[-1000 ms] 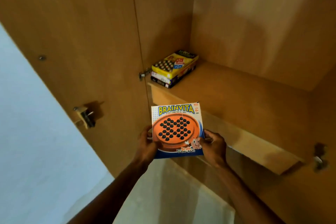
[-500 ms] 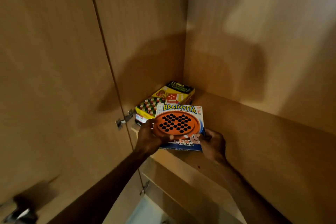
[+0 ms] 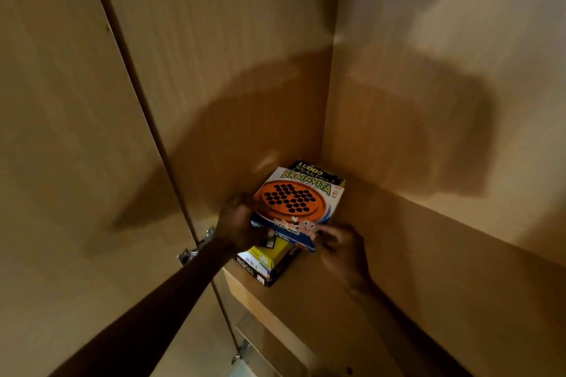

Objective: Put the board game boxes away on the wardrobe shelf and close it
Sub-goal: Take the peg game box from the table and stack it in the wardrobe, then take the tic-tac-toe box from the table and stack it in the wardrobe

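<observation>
I read "BRAINVITA" on the top box [image 3: 298, 200], "LUDO" on the box under it [image 3: 309, 168]. My left hand [image 3: 237, 225] and right hand [image 3: 340, 243] grip its near corners over the shelf [image 3: 382, 254].

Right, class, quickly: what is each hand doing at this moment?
Left hand: closed on the Brainvita box's near left corner.
Right hand: at the box's near right corner; blurred, grip cannot be told.

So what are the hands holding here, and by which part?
Both hold the Brainvita box, which lies on top of the stacked game boxes. The left hand grips its near left corner; the right hand pinches its near right corner.
</observation>
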